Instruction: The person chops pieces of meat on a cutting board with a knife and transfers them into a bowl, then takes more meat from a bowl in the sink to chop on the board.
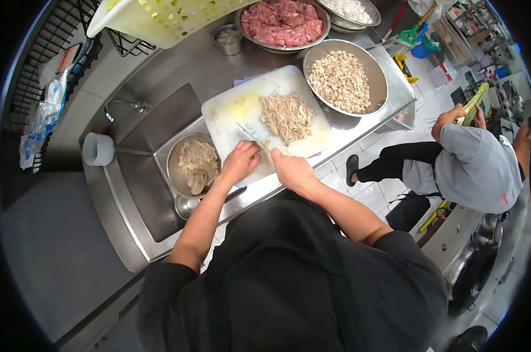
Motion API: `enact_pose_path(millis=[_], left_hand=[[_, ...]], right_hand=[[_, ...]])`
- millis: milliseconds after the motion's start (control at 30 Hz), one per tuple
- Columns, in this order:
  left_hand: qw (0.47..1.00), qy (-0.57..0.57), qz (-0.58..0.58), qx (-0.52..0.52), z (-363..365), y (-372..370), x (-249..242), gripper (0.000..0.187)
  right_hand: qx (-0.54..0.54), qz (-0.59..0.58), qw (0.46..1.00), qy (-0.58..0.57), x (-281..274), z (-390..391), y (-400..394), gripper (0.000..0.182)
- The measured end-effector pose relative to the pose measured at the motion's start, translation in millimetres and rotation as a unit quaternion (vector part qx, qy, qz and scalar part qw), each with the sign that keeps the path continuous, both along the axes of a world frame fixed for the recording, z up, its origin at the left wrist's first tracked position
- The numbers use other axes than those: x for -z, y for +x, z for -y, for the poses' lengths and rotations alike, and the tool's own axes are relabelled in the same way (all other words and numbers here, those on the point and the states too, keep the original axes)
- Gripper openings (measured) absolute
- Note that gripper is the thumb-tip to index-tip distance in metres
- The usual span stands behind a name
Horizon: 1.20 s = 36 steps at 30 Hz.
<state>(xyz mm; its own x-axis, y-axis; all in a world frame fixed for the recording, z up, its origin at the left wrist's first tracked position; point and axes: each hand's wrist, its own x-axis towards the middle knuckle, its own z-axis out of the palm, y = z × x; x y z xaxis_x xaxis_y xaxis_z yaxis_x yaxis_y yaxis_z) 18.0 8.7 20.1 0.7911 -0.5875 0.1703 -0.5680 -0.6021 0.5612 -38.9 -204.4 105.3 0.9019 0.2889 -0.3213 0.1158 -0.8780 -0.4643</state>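
At frame centre, our left hand [240, 162] grips the knife [249, 135], blade pointing up-left on the cutting board [230, 108], while our right hand [293, 170] presses meat [267, 145] just beside it.

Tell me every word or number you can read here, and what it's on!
No word or number can be read.
Red mark on the co-worker's grey shirt: too small to read.
Packets in the bag on the wall rack: blurred.
Papers on the floor: too small.
Cutting board, bowls, basket: no writing seen.
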Motion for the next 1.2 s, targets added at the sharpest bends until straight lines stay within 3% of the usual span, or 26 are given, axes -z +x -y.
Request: enact_pose_path(millis=[133, 200, 333, 467, 567, 667, 767, 833, 1000, 1067, 1200], left_hand=[[1.0, 0.005, -0.003, 0.003, -2.2, 0.0, 5.8, 0.027], [1.0, -0.015, 0.002, 0.003, -4.3, -1.3, 7.4, 0.026], [1.0, -0.019, 0.015, -0.009, -3.7, -4.7, 6.5, 0.024], [0.999, -0.025, 0.019, -0.03, -2.7, -4.7, 4.6, 0.025], [0.999, -0.029, 0.013, -0.017, -8.9, -3.0, 1.6, 0.025], [1.0, -0.011, -0.004, -0.019, -11.2, -10.2, 8.8, 0.026], [0.999, -0.04, -0.007, -0.026, -15.8, -13.5, 9.3, 0.025], [0.999, -0.03, -0.02, 0.011, -17.8, -11.3, -5.0, 0.024], [0.994, -0.063, -0.084, -0.04, -20.3, -10.4, -3.5, 0.028], [0.995, -0.09, -0.007, 0.03, -18.7, 1.7, 4.0, 0.031], [0.995, -0.034, -0.006, 0.097, -9.0, 24.7, -2.0, 0.036]], right_hand=[[0.028, -0.046, 0.998, -0.02, 31.2, -8.5, -4.0, 0.014], [0.004, -0.003, 1.0, 0.0, 39.7, -15.9, 17.9, 0.016], [0.002, -0.036, 0.999, -0.001, -7.5, -4.9, -0.9, 0.019], [0.016, 0.017, 1.0, 0.016, 49.5, -21.3, 11.6, 0.022], [-0.004, -0.017, 1.0, 0.012, 12.9, -15.5, 12.4, 0.021], [0.004, -0.024, 1.0, -0.001, 43.1, -22.5, -6.2, 0.019], [0.024, 0.019, 0.999, 0.023, 63.1, -35.1, 24.6, 0.017], [0.0, -0.023, 0.998, 0.059, 41.5, -27.3, 51.2, 0.022], [0.012, -0.061, 0.998, 0.012, -7.3, -5.6, 51.3, 0.032], [0.022, -0.078, 0.997, -0.006, -1.4, -0.7, 36.3, 0.034], [0.08, -0.092, 0.992, -0.037, -2.9, -1.0, 11.0, 0.037]])
